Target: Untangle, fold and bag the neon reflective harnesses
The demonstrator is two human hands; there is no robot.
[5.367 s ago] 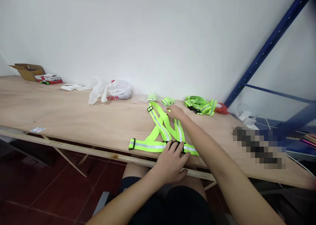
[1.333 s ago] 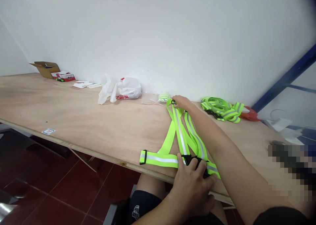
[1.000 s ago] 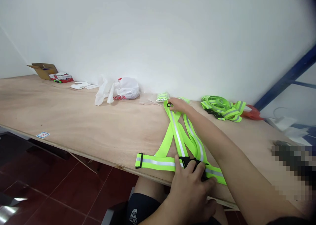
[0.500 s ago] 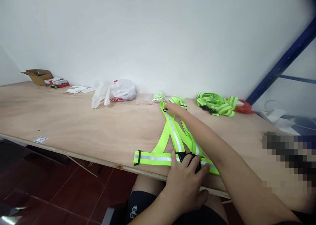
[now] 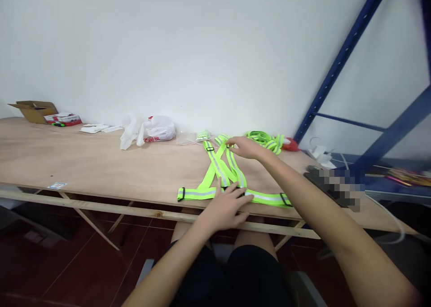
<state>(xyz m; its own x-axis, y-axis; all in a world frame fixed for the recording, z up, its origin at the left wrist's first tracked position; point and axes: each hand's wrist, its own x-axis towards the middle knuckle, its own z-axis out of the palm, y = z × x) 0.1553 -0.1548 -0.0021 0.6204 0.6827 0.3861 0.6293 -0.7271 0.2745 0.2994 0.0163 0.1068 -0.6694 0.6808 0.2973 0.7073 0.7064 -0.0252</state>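
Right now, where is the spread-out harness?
In the head view, the harness lies right of centre, at the front of the wooden table, left hand on its near strap, right hand at its far end.

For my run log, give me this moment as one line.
reflective harness: spread on table; left hand: over near strap; right hand: at far end of right upper strap

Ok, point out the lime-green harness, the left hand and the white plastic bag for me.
Lime-green harness (image 5: 219, 169): head view, on a shoulder strap's pale stripe.
Left hand (image 5: 223, 209): head view, on the back of the hand.
White plastic bag (image 5: 161, 127): head view, on its rounded body.
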